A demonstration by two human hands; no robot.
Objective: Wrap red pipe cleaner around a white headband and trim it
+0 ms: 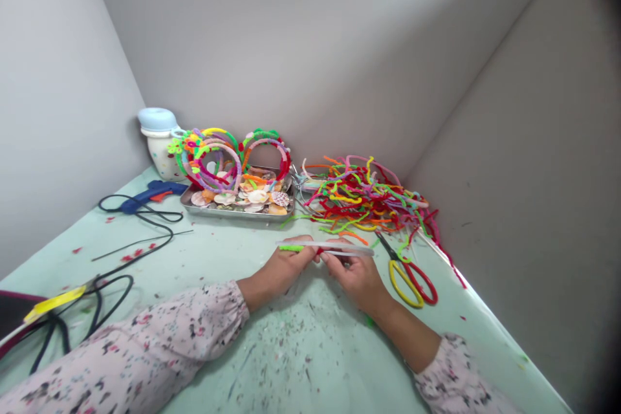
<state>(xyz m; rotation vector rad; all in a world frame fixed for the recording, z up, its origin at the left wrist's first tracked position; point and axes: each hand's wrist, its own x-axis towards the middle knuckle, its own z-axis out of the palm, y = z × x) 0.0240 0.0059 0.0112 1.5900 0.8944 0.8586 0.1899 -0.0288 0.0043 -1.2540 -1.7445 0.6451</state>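
Between both hands, just above the table, is a thin whitish headband [350, 248], seen nearly edge-on. Bright green fuzzy pipe cleaner [290, 248] covers part of its left side, and a small bit of red pipe cleaner [319, 250] shows near the middle. My left hand [286, 267] is closed around the green-covered part, thumb toward the middle. With fingers curled round the bare right side, my right hand [356, 277] pinches close to the red bit. The fingertips nearly meet there, so the exact grip on the red piece is hidden.
Behind the hands, a metal tray [228, 212] holds shells and several finished colourful headbands [218, 168]. A tangled pile of pipe cleaners [363, 197] lies right of it, with scissors [410, 278] in front. At left are a blue glue gun [145, 197], black cables [165, 239] and a lidded container [162, 149].
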